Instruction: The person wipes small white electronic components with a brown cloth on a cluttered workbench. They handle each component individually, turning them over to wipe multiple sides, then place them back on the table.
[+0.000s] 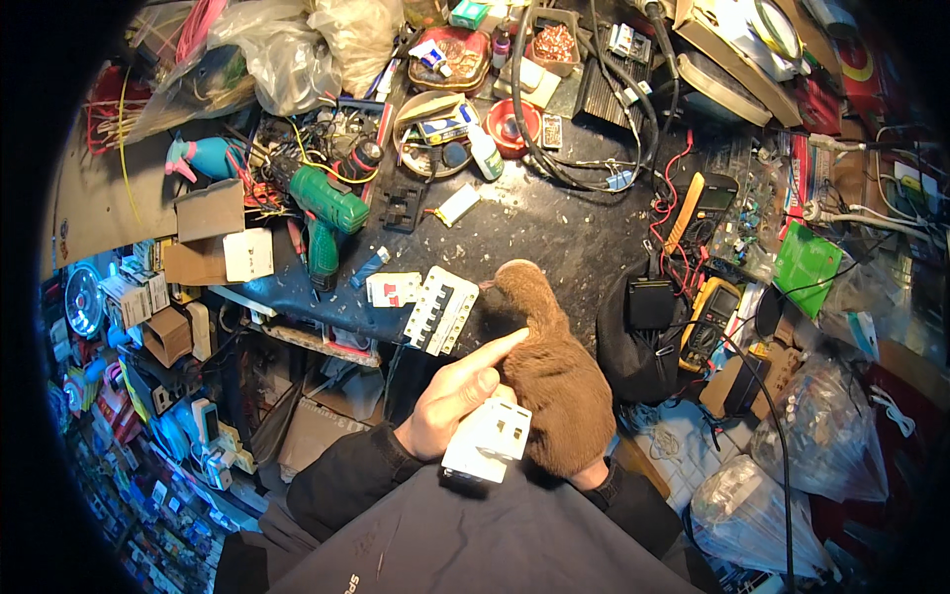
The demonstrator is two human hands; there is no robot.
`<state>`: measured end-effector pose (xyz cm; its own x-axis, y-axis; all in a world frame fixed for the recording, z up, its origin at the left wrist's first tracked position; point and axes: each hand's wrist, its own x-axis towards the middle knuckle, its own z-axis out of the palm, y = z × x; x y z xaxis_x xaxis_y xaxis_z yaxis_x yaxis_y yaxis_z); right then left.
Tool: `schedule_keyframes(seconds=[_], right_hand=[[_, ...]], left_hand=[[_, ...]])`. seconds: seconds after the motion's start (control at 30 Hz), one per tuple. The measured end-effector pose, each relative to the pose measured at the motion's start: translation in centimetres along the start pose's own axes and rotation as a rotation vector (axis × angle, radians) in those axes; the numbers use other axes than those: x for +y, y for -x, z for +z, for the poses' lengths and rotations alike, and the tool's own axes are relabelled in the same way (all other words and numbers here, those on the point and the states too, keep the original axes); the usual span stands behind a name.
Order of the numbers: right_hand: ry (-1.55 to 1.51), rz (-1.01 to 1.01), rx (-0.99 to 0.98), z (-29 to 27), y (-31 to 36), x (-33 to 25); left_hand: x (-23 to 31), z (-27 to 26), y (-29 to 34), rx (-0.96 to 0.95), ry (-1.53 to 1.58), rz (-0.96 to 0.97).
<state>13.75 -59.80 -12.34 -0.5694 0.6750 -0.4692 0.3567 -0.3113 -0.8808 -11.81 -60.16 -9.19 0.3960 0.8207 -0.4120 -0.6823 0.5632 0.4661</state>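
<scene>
My left hand (pixel 450 401) grips a white circuit breaker (pixel 487 441), with the thumb over it. Its index finger stretches out to a brown furry thing (pixel 559 401), and I cannot tell whether the fingertip touches it. This soft thing narrows toward a rounded far end with a pale tip; its kind does not show. Only the wrist part of my right hand (pixel 591 474) appears, at the near right edge of the brown thing, which hides the fingers. On the bench just beyond my left hand lie a row of white breakers (pixel 442 311) and a small white switch block with red parts (pixel 394 290).
A green cordless drill (pixel 322 213) lies at the left of the dark bench (pixel 539 213). A round tray of small items (pixel 421 148) and a red bowl (pixel 514 127) stand farther back. On the right are a yellow multimeter (pixel 711 322), cables and plastic bags (pixel 821 436).
</scene>
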Motion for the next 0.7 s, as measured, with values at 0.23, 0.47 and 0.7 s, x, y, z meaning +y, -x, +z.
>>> schedule_keyframes(seconds=[0.23,0.47,0.7], right_hand=[[-0.430,-0.060,0.097,2.7,-0.3,-0.2],[0.338,-0.256,0.142,-1.5,-3.8,2.2],[0.269,-0.144,0.264,-2.7,-1.3,-0.6]], left_hand=[[-1.2,-0.3,-1.3,0.114,-0.629,0.203],[0.1,0.8,-0.5,0.219,-0.597,0.071],[0.3,-1.2,-1.2,0.430,-0.235,0.072]])
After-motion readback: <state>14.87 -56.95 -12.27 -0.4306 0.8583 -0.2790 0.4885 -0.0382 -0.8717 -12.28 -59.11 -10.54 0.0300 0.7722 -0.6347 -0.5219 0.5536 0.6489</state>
